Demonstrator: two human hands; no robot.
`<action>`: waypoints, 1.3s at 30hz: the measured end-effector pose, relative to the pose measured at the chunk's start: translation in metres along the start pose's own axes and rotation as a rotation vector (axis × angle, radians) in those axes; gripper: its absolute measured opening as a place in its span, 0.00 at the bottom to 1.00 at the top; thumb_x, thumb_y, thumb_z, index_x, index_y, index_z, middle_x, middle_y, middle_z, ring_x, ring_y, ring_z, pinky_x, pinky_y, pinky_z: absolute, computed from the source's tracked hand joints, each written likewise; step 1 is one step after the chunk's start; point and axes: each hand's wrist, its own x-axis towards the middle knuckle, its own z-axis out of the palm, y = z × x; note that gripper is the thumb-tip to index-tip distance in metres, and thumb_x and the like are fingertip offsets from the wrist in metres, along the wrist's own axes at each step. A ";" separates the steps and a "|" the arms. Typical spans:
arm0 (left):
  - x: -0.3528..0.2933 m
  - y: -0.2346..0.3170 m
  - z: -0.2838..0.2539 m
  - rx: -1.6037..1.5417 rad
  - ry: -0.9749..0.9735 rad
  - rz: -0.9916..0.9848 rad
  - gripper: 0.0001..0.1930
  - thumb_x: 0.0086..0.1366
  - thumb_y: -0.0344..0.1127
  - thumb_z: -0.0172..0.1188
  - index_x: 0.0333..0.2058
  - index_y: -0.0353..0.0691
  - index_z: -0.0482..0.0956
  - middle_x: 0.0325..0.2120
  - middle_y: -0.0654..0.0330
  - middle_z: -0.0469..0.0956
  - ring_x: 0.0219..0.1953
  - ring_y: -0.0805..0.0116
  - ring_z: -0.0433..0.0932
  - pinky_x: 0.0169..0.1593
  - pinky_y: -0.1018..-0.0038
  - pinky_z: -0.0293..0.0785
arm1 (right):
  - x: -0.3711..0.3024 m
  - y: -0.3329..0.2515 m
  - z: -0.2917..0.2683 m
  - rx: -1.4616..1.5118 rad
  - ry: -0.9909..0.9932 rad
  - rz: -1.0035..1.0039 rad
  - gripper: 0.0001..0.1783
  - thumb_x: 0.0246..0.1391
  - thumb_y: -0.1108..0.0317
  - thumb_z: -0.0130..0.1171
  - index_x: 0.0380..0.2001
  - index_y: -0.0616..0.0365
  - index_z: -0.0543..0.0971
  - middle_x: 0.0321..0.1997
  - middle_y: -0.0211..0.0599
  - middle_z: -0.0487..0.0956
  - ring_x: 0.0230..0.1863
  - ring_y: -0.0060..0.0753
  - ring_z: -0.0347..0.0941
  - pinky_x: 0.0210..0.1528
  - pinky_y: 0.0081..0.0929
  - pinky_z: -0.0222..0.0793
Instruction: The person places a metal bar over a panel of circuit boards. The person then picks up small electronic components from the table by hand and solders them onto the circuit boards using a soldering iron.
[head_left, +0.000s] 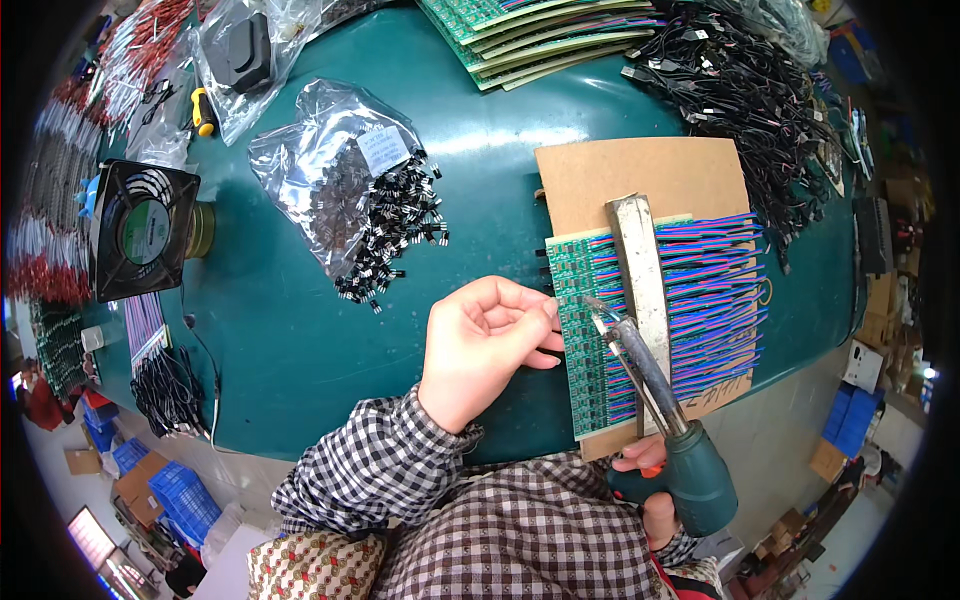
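Note:
My left hand [480, 345] is closed in a pinch at the left edge of a green circuit board panel [590, 400]. What lies between its fingertips is too small to make out. With my right hand [648, 458] I grip a dark green soldering gun [702, 482], its metal tip over the panel close to my left fingertips. Rows of blue, red and black wires [715, 310] run rightward from the panel. A metal bar [640, 270] lies across the wires and panel, on a brown cardboard sheet [640, 175].
Left of the board, a clear plastic bag [320, 190] spills small black parts [400, 215]. A fan [145, 232] stands at the left, near a yellow-handled tool [203, 112]. Stacked green panels [540, 45] and a heap of black cables [740, 100] occupy the far side.

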 end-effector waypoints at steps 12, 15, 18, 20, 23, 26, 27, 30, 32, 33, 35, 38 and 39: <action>0.007 0.010 -0.009 0.037 -0.135 -0.116 0.10 0.58 0.32 0.54 0.32 0.29 0.72 0.27 0.52 0.76 0.29 0.66 0.78 0.27 0.78 0.77 | 0.003 -0.011 0.002 -0.338 -0.052 -0.046 0.24 0.41 0.48 0.61 0.28 0.60 0.73 0.24 0.34 0.78 0.27 0.30 0.73 0.33 0.25 0.64; 0.006 0.009 -0.009 0.045 -0.129 -0.104 0.10 0.58 0.32 0.54 0.32 0.29 0.72 0.27 0.52 0.76 0.29 0.66 0.78 0.27 0.78 0.77 | 0.003 -0.010 0.003 -0.346 -0.065 -0.041 0.23 0.42 0.49 0.61 0.28 0.60 0.73 0.25 0.33 0.78 0.28 0.30 0.73 0.33 0.25 0.64; 0.007 0.008 -0.009 0.041 -0.134 -0.103 0.09 0.58 0.32 0.54 0.32 0.29 0.72 0.27 0.53 0.77 0.29 0.66 0.78 0.27 0.78 0.77 | 0.001 -0.009 0.003 -0.359 -0.059 -0.039 0.23 0.42 0.48 0.61 0.28 0.59 0.73 0.25 0.32 0.78 0.28 0.30 0.73 0.34 0.26 0.65; 0.007 0.009 -0.008 0.048 -0.130 -0.106 0.09 0.58 0.32 0.54 0.32 0.29 0.72 0.27 0.52 0.77 0.29 0.66 0.78 0.27 0.78 0.77 | 0.000 -0.009 0.003 -0.389 -0.059 -0.023 0.23 0.41 0.47 0.61 0.28 0.57 0.74 0.25 0.30 0.78 0.27 0.31 0.73 0.34 0.27 0.65; 0.007 0.008 -0.009 0.052 -0.126 -0.101 0.09 0.58 0.32 0.54 0.32 0.29 0.72 0.27 0.52 0.77 0.29 0.66 0.78 0.27 0.78 0.77 | 0.002 -0.010 0.005 -0.420 -0.067 -0.020 0.23 0.41 0.46 0.61 0.27 0.56 0.74 0.26 0.28 0.78 0.27 0.31 0.73 0.33 0.27 0.66; 0.007 0.008 -0.008 0.049 -0.127 -0.094 0.09 0.58 0.32 0.54 0.32 0.29 0.72 0.27 0.52 0.77 0.29 0.66 0.78 0.27 0.78 0.77 | 0.003 -0.010 0.005 -0.412 -0.067 -0.015 0.22 0.40 0.46 0.61 0.26 0.56 0.74 0.25 0.28 0.78 0.27 0.31 0.72 0.32 0.28 0.66; 0.007 0.008 -0.008 0.050 -0.126 -0.094 0.09 0.58 0.32 0.54 0.32 0.29 0.72 0.27 0.52 0.77 0.29 0.66 0.78 0.27 0.78 0.77 | 0.003 -0.011 0.006 -0.411 -0.067 -0.015 0.22 0.40 0.46 0.61 0.26 0.56 0.74 0.25 0.28 0.78 0.27 0.31 0.72 0.32 0.28 0.66; 0.007 0.008 -0.008 0.051 -0.123 -0.095 0.09 0.58 0.32 0.54 0.32 0.29 0.72 0.27 0.52 0.77 0.28 0.66 0.78 0.27 0.78 0.77 | 0.004 -0.012 0.007 -0.417 -0.081 0.015 0.22 0.40 0.47 0.62 0.26 0.56 0.74 0.25 0.28 0.78 0.27 0.31 0.72 0.31 0.28 0.66; 0.007 0.008 -0.007 0.047 -0.123 -0.098 0.09 0.58 0.32 0.54 0.32 0.30 0.72 0.27 0.52 0.77 0.28 0.66 0.78 0.27 0.78 0.77 | 0.003 -0.011 0.007 -0.399 -0.066 -0.006 0.22 0.40 0.47 0.62 0.26 0.56 0.73 0.25 0.28 0.78 0.27 0.32 0.72 0.32 0.28 0.66; 0.007 0.008 -0.007 0.048 -0.121 -0.098 0.09 0.58 0.32 0.54 0.32 0.30 0.72 0.27 0.52 0.77 0.28 0.66 0.78 0.27 0.78 0.77 | 0.003 -0.011 0.006 -0.398 -0.068 -0.006 0.22 0.40 0.47 0.62 0.26 0.56 0.73 0.25 0.28 0.78 0.27 0.32 0.72 0.32 0.28 0.66; 0.006 0.008 -0.008 0.055 -0.118 -0.097 0.09 0.58 0.32 0.54 0.32 0.30 0.72 0.27 0.52 0.77 0.28 0.66 0.78 0.27 0.78 0.77 | 0.001 -0.012 0.006 -0.417 -0.072 0.047 0.22 0.40 0.47 0.61 0.26 0.56 0.74 0.26 0.28 0.78 0.27 0.32 0.72 0.32 0.28 0.66; 0.007 0.008 -0.008 0.051 -0.120 -0.096 0.09 0.58 0.32 0.54 0.32 0.30 0.72 0.27 0.52 0.77 0.28 0.66 0.78 0.27 0.78 0.76 | 0.002 -0.013 0.006 -0.437 -0.075 0.058 0.22 0.40 0.47 0.61 0.26 0.56 0.74 0.26 0.28 0.78 0.27 0.32 0.72 0.32 0.29 0.66; 0.007 0.008 -0.008 0.051 -0.119 -0.096 0.09 0.58 0.32 0.54 0.32 0.30 0.72 0.27 0.52 0.77 0.28 0.66 0.78 0.27 0.78 0.76 | 0.003 -0.013 0.007 -0.436 -0.076 0.059 0.22 0.40 0.47 0.61 0.26 0.56 0.74 0.26 0.28 0.78 0.27 0.32 0.72 0.32 0.29 0.66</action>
